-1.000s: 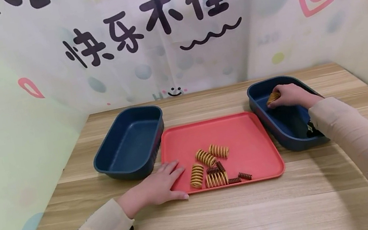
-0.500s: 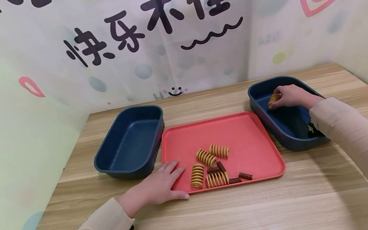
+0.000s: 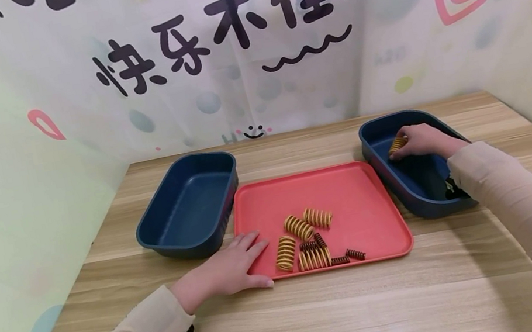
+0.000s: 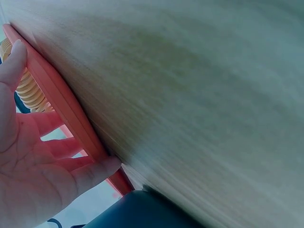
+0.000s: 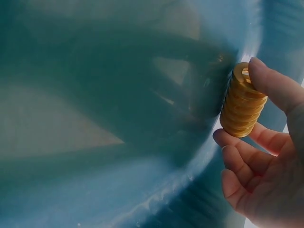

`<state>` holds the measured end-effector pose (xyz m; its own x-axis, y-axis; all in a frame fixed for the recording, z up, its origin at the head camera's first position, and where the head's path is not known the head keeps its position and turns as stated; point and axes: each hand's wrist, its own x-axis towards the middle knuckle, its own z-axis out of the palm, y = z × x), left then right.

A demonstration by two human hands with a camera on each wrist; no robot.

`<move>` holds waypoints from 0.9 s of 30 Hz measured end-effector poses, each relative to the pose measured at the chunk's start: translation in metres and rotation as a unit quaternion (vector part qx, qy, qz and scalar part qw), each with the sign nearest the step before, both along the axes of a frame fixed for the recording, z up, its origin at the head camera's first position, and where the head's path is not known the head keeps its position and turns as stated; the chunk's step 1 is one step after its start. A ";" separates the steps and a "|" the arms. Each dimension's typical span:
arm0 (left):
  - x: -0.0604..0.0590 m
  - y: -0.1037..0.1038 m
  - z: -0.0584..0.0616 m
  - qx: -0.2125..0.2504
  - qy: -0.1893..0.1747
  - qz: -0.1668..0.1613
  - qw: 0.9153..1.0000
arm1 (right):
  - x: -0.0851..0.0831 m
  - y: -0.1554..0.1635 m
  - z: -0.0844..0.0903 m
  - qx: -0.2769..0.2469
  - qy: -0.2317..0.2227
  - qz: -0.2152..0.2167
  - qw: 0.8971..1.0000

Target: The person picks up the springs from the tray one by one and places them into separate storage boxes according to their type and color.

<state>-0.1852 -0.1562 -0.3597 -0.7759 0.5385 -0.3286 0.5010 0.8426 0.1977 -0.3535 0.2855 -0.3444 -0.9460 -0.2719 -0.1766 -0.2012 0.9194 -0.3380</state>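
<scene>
The right hand (image 3: 419,140) is down inside the right bin (image 3: 410,182), pinching a yellow spring (image 3: 397,144) between thumb and fingertips, so that grip is closed snug around it. In the right wrist view the spring (image 5: 242,100) sits end to end between the thumb and a finger, right up against the bin's inner wall (image 5: 118,95).

The left hand (image 3: 230,267) lies flat on the tabletop (image 3: 324,316) at the near left corner of the red tray (image 3: 357,197), fingers straight and spread, touching the tray's rim and holding nothing. The left wrist view shows the fingers (image 4: 90,173) pressed against the tray's edge (image 4: 61,109).

On the tray there's a little pile of springs (image 3: 308,238) near the front, fat yellow ones and a few thin dark ones. The left bin (image 3: 188,206) sits just beside the tray's left side.
</scene>
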 end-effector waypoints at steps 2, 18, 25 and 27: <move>0.000 0.000 0.000 0.001 0.000 -0.001 1.000 | 0.000 0.000 0.000 0.002 0.000 0.000 1.000; 0.001 0.001 0.001 0.001 0.000 -0.001 1.000 | 0.002 -0.001 -0.001 -0.009 -0.011 -0.011 1.000; 0.001 0.001 0.003 0.000 -0.001 0.001 1.000 | 0.002 -0.003 0.000 -0.016 -0.033 -0.015 0.999; 0.002 0.001 0.003 0.001 -0.002 0.002 1.000 | 0.002 -0.003 0.002 -0.012 -0.042 -0.019 0.999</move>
